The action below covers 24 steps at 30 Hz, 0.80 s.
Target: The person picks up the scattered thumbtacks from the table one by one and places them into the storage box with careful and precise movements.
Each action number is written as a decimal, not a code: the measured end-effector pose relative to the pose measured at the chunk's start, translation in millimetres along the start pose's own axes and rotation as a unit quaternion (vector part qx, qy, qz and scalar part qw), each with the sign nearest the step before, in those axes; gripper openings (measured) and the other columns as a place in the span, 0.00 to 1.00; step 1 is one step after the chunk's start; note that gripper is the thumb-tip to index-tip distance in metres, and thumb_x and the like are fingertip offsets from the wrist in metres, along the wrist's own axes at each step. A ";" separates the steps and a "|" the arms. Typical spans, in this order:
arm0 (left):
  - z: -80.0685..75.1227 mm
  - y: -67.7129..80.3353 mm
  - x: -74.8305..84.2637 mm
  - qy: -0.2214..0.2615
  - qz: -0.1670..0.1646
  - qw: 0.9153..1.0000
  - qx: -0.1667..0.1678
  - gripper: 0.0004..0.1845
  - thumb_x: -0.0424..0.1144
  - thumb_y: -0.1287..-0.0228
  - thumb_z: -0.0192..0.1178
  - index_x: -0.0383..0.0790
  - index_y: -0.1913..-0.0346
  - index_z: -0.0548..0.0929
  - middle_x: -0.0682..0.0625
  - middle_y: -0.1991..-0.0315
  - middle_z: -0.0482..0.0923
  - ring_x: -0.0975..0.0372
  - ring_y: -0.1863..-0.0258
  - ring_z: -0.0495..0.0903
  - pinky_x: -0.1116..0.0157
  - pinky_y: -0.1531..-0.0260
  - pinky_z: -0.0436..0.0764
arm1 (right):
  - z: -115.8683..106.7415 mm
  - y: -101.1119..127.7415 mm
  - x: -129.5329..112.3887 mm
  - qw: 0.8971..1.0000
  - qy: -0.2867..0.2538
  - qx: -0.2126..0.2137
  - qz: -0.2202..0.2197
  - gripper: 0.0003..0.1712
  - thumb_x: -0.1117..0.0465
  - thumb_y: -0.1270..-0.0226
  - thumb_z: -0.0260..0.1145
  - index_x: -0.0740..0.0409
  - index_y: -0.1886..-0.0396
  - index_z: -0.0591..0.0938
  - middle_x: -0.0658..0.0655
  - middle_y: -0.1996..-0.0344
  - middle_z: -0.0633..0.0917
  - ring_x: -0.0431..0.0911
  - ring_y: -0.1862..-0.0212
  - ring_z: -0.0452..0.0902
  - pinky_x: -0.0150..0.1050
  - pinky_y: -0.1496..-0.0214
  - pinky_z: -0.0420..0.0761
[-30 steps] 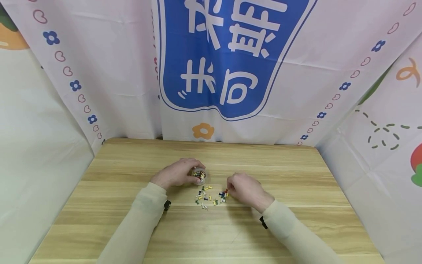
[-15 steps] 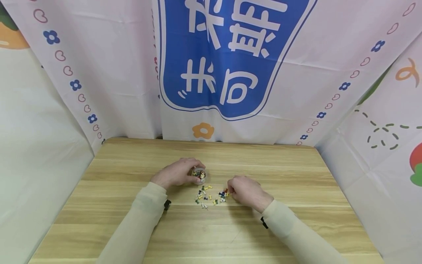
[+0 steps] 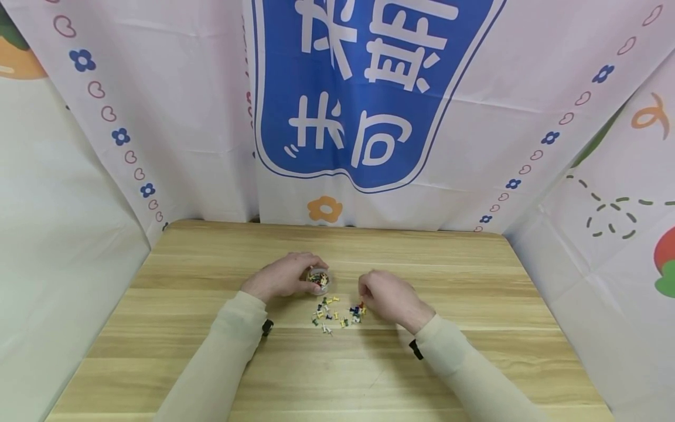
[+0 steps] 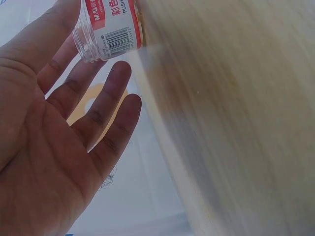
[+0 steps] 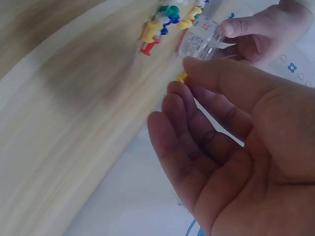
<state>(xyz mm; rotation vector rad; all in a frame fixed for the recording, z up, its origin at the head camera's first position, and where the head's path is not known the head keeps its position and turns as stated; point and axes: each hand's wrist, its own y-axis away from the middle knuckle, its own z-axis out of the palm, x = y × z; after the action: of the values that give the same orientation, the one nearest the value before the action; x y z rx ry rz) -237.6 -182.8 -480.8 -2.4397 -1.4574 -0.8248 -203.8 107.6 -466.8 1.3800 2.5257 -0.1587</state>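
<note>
My left hand (image 3: 287,275) holds a small clear jar (image 4: 115,29) by its sides, thumb and fingers around it. The jar stands upright on the table, has a white and red label, and contains many-coloured push pins (image 3: 319,279). In the right wrist view, my right hand (image 5: 221,132) pinches a yellow push pin (image 5: 182,76) between thumb and index fingertips; most of the pin is hidden. That hand is just above and right of a small cluster of loose pins, including a red push pin (image 5: 148,48) and a blue push pin (image 3: 353,309).
More loose push pins, yellow, white, green and blue, lie scattered in front of the jar, such as a yellow push pin (image 3: 336,315). The wooden table (image 3: 337,375) ends at a printed cloth backdrop (image 3: 211,146), with cloth on both sides too.
My right hand has risen slightly and shifted a little left, away from the pin cluster towards the jar. The left hand and the jar have stayed in place.
</note>
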 end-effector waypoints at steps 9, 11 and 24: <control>0.6 -0.7 -1.3 -0.001 -0.001 1.000 0.000 0.27 0.46 0.21 0.79 0.48 0.25 0.88 0.47 0.25 0.88 0.46 0.20 0.82 0.39 0.14 0.77 | -1.4 -15.8 -9.4 0.998 -0.042 0.033 0.016 0.03 0.67 0.22 0.78 0.55 0.54 0.95 0.51 0.60 0.94 0.42 0.58 0.87 0.41 0.51 0.93; 0.7 -0.8 -1.6 0.000 -0.002 1.000 0.000 0.27 0.46 0.21 0.79 0.49 0.25 0.88 0.47 0.25 0.88 0.47 0.20 0.82 0.39 0.14 0.77 | -0.5 -18.7 -11.6 0.998 -0.049 0.041 0.018 0.03 0.65 0.20 0.78 0.55 0.53 0.95 0.51 0.59 0.94 0.42 0.57 0.88 0.42 0.50 0.93; 0.2 -1.1 -3.5 0.004 0.010 1.000 0.001 0.28 0.45 0.21 0.80 0.47 0.24 0.87 0.46 0.26 0.89 0.46 0.21 0.84 0.37 0.12 0.74 | 9.9 -39.3 -30.3 0.992 -0.093 0.081 0.009 0.05 0.67 0.21 0.79 0.58 0.50 0.94 0.56 0.54 0.96 0.47 0.52 0.93 0.45 0.43 0.96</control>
<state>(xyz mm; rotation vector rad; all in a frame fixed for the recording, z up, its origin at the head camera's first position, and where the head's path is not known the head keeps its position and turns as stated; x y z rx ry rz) -239.7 -184.8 -483.0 -2.4436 -1.4279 -0.8271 -219.4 59.5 -469.0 1.3749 2.3900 -0.4755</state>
